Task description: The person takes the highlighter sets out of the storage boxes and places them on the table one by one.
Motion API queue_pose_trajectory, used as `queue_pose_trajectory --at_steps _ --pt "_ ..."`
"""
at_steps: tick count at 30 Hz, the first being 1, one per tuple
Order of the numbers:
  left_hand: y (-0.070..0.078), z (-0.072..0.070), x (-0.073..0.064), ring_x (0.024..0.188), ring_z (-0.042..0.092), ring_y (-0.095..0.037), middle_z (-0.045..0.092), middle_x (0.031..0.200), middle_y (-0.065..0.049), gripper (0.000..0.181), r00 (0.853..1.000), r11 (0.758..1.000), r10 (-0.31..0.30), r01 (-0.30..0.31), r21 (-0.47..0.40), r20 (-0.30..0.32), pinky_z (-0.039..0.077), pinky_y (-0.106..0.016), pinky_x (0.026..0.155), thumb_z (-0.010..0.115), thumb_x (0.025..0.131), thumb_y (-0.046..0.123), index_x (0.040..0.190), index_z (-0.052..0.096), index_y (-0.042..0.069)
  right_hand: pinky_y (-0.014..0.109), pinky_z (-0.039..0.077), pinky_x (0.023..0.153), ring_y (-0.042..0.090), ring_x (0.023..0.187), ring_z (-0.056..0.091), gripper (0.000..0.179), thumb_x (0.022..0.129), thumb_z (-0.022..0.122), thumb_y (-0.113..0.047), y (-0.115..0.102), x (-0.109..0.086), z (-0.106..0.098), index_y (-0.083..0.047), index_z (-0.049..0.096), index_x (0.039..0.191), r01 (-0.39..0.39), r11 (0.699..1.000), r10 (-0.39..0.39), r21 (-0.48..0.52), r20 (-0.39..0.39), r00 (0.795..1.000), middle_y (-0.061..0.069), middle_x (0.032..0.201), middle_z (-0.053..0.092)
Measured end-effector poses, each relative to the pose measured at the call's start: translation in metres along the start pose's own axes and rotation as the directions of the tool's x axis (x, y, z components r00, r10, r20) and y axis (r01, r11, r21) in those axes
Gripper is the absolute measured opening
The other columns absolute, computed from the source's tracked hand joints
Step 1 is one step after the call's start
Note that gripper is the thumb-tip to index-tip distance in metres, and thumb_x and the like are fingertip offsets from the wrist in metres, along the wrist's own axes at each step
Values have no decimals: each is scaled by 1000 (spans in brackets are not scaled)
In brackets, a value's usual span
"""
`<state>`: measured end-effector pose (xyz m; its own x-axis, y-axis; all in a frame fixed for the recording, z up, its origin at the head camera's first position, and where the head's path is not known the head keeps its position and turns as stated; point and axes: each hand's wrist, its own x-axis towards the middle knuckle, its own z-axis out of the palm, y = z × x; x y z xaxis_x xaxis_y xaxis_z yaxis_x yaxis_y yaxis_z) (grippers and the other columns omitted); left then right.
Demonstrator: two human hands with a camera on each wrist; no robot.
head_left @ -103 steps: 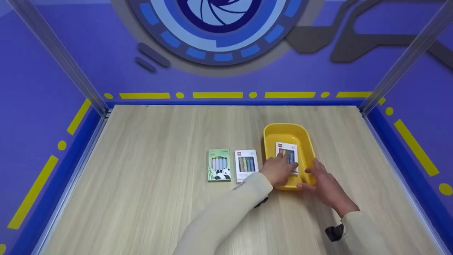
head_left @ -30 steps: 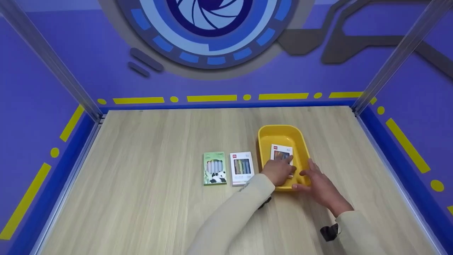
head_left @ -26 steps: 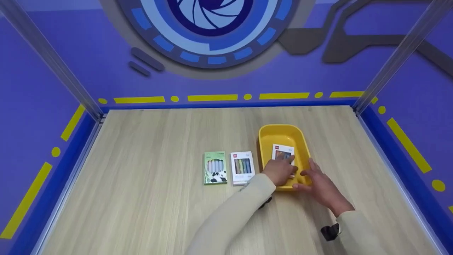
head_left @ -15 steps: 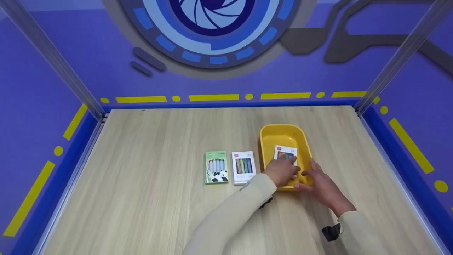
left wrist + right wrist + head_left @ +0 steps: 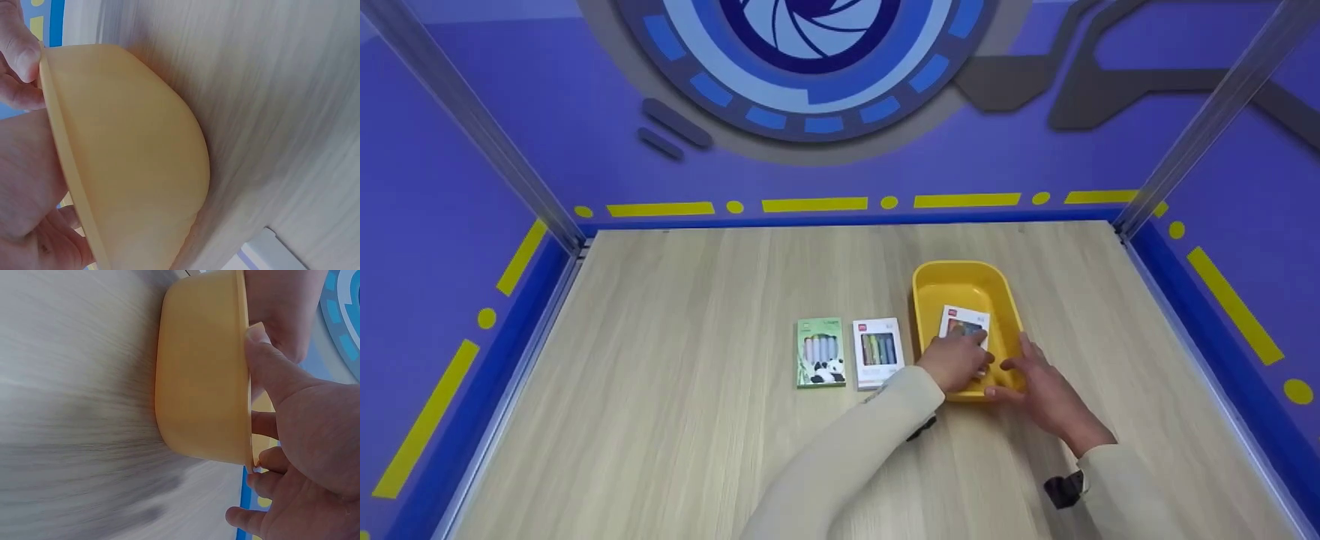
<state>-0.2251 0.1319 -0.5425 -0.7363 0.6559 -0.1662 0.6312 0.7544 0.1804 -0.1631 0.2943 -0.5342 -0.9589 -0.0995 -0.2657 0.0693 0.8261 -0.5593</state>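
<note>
A yellow plastic bin (image 5: 960, 274) stands right of centre on the table. Inside it lies a white box of crayons (image 5: 966, 315), slightly tilted, its lower part covered by my left hand (image 5: 952, 364). The left fingers are bent over this box and hold it against the bin floor; their tips are partly hidden. My right hand (image 5: 1046, 390) grips the bin's near right corner, and in the right wrist view its thumb (image 5: 270, 363) lies on the rim. Left of the bin lie a second white crayon box (image 5: 877, 356) and a green box with pandas (image 5: 820, 352).
The wooden table (image 5: 675, 360) extends left and in front of the bin. Purple panels with yellow marks close off the back (image 5: 547, 112) and both sides. The left sleeve (image 5: 840, 457) passes just in front of the second white box.
The white box in the bin has turned slightly under the left hand and shifted a little. The right hand stays at the bin's corner. The head view has shifted slightly.
</note>
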Motion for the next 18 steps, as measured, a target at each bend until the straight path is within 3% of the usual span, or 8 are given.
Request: queue_pose_trajectory --at_steps 10,18 --pt "-6 -3 0 139 38 -20 33 156 14 39 1000 999 -25 26 -48 17 40 -47 111 56 97 32 134 54 42 60 31 110 48 142 21 69 84 68 -52 0 -1 1 -3 52 130 -23 1000 23 13 14 1000 18 163 -4" --pt "-7 -9 -7 139 37 -22 34 156 11 38 1000 1000 -15 15 -25 -4 41 -49 110 57 97 31 134 56 39 61 31 110 49 142 21 66 85 68 -49 -1 0 0 -2 53 128 -16 1000 16 0 17 1000 21 162 -3"
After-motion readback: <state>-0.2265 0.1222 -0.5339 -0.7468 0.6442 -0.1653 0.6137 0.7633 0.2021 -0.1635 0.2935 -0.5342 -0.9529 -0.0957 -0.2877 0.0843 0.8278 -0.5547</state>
